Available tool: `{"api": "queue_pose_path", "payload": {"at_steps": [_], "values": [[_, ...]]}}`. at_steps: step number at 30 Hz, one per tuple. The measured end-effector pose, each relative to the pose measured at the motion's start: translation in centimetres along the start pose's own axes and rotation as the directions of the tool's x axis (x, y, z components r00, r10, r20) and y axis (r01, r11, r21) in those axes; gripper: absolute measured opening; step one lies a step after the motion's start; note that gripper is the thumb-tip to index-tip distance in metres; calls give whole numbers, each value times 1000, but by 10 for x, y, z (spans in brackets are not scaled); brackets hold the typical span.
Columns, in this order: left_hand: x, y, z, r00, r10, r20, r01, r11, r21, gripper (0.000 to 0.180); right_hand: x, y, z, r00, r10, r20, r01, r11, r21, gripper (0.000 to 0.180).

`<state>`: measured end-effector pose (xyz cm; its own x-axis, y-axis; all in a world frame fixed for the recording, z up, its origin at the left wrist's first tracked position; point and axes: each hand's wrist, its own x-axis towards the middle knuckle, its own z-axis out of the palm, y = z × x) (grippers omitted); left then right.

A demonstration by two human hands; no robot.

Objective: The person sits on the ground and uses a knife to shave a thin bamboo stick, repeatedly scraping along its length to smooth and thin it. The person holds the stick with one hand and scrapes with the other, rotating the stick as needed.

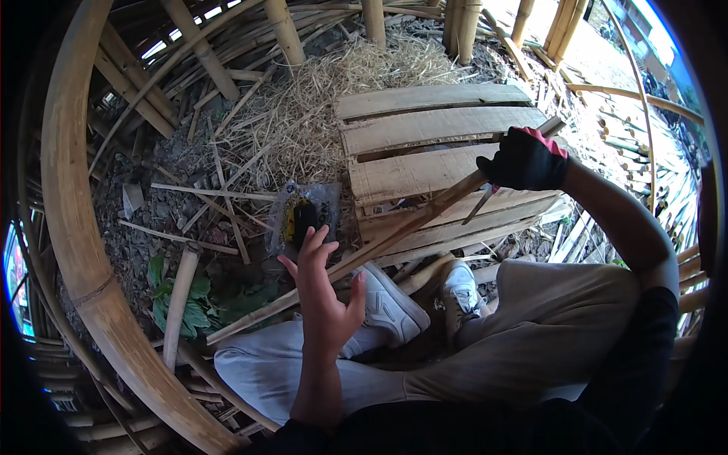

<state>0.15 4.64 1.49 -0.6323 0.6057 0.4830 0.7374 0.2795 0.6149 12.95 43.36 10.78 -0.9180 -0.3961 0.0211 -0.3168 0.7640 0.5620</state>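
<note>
The gloved right hand (525, 159) ends a bent arm, its fingers clamped on 1 long bamboo strip (417, 221); the bare left hand (326, 292) rises, fingers spread apart. The strip slants from lower left to upper right, over wooden slats (447, 125) on straw-strewn ground (303, 148) among bamboo poles (284, 32).

Daylight strongest at upper right; sky (661, 36) blown out. Ground (163, 214) at left shaded, dim. Black shirt (455, 428) loses detail. Bamboo pole (64, 182) bows along left rim; corners black.
</note>
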Motion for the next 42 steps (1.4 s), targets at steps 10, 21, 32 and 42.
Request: {"api": "queue_pose_path", "payload": {"at_steps": [10, 21, 32, 42], "values": [[21, -28, 4, 920, -284, 269, 290, 957, 18, 44, 22, 22, -15, 983, -20, -181, 6, 997, -79, 30], [-2, 29, -35, 815, -330, 477, 261, 943, 206, 40, 53, 6, -14, 931, -226, -285, 185, 969, -166, 27], [77, 41, -14, 687, -135, 714, 166, 986, 26, 68, 73, -3, -19, 833, -391, -391, 359, 920, -156, 37], [128, 30, 50, 347, 261, 901, 579, 696, -424, 50, 49, -8, -21, 861, -299, -413, 343, 939, 35, 29]]}}
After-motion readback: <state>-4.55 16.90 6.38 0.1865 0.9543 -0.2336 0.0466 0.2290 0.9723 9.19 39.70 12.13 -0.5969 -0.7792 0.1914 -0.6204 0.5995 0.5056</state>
